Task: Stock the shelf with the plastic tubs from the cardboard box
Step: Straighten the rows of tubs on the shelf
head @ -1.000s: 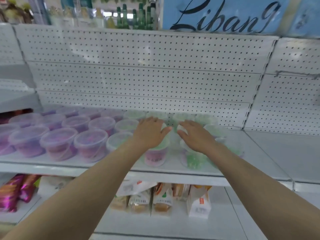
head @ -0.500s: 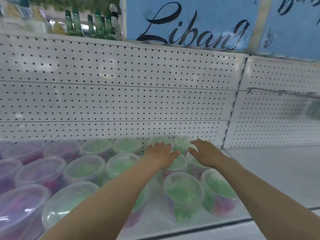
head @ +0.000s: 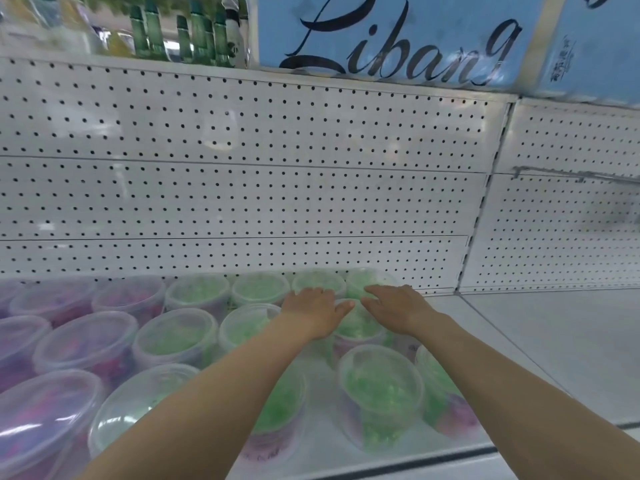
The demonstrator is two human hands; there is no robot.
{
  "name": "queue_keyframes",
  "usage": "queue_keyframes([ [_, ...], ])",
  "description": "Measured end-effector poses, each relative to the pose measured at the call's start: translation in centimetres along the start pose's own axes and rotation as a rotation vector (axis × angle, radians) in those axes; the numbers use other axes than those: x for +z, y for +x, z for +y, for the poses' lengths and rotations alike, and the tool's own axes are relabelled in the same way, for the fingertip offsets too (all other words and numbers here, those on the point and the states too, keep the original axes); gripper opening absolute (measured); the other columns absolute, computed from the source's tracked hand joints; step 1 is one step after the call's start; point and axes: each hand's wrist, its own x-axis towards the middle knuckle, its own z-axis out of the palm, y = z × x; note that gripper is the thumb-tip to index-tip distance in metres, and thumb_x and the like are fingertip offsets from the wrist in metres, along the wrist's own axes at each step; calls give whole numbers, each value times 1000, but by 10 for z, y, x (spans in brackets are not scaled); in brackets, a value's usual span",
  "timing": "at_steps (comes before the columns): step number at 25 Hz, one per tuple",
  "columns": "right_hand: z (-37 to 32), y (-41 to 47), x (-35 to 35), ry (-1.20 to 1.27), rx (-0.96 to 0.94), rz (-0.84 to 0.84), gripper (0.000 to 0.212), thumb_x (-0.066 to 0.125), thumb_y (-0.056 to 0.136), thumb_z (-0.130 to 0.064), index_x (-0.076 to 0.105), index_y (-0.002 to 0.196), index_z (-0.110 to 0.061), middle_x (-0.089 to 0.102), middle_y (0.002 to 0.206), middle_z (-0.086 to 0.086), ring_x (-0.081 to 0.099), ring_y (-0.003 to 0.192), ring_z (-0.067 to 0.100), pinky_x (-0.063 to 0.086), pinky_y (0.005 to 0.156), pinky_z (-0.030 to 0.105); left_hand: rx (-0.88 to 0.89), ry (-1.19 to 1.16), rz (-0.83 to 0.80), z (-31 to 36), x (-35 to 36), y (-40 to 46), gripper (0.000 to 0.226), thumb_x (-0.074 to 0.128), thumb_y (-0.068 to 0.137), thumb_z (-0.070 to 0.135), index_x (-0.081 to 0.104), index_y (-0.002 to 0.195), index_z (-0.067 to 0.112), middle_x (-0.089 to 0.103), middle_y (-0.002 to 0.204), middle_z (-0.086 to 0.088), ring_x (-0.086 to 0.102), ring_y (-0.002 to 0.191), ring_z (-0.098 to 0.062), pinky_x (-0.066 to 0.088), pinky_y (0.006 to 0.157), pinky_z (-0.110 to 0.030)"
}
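Head view: the left hand [head: 313,311] and the right hand [head: 398,308] are resting flat, fingers extended and holding nothing, on the lids of clear round plastic tubs with green contents [head: 381,386] at the back of the white metal shelf [head: 554,358]. Purple-filled clear tubs [head: 86,344] are filling its left part. Bare shelf is remaining to the right; the cardboard box is not showing, so the remaining stock cannot be judged.

Green-filled clear tubs [head: 380,386], purple-filled tubs [head: 86,344], white black-dotted pegboard [head: 242,168], blue sign [head: 398,36] with black script
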Motion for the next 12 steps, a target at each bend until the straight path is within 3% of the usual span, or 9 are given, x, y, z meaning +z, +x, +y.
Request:
queue_keyframes([
  [7,25,-27,-5,162,-50,75,51,32,102,-51,39,149,-32,46,151,-1,44,136,24,34,109,39,18,-8,-33,10,-3,-15,70,15,97,64,26,152,23,25,159,-7,19,147,-25,19,116,-51],
  [12,55,-60,-7,152,-40,73,48,32,102,-49,46,144,-30,47,150,0,41,138,22,33,111,38,179,-138,-89,59,-2,-42,65,14,96,65,48,139,30,47,147,-1,43,134,-23,33,108,-45],
])
